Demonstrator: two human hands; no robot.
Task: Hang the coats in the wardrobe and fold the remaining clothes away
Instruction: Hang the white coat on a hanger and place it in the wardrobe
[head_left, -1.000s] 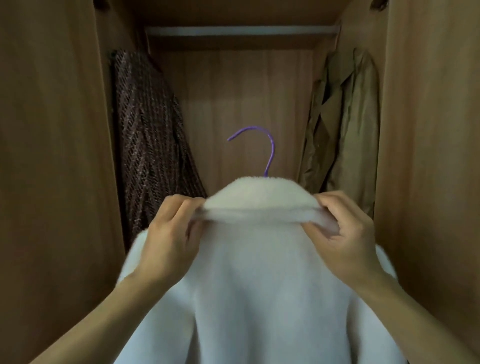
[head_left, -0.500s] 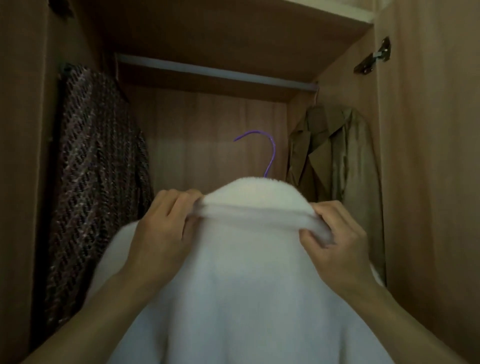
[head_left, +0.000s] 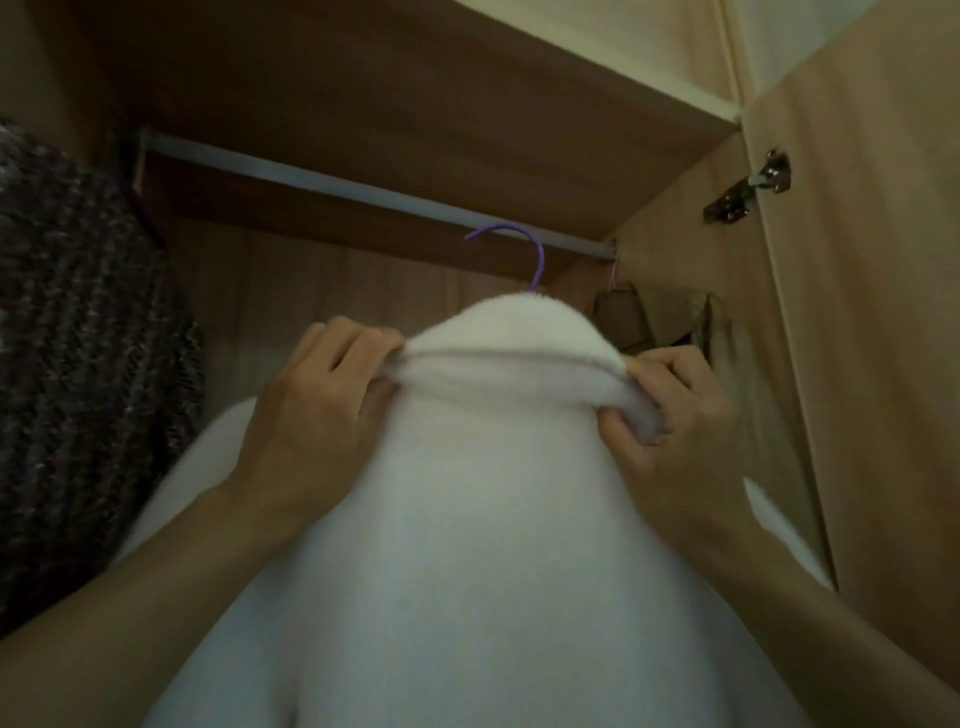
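Nearest to me, the white fleece coat (head_left: 467, 545) fills the lower field, draped over a hanger whose shoulders are hidden beneath the fabric. My left hand (head_left: 317, 410) and right hand (head_left: 670, 421) each keep a closed grip on the folded collar, fingers curled over its top edge and thumbs tucked beneath, one at either end. Just beyond the collar, the purple hanger hook (head_left: 524, 249) stands upright, its open end pointing left. Compared with a second ago, the coat has been lifted: the hook, formerly seen well below the wardrobe rail (head_left: 332, 182) against the back panel, now overlaps it in the view. Whether it has caught the rail I cannot tell. I judge the hanging step nearly complete, needing only a short forward reach and a lowering. Farther in, a dark tweed coat (head_left: 78, 338) hangs at left and an olive coat (head_left: 670, 322) at right, leaving a gap between. A door hinge (head_left: 748, 187) shows at upper right.
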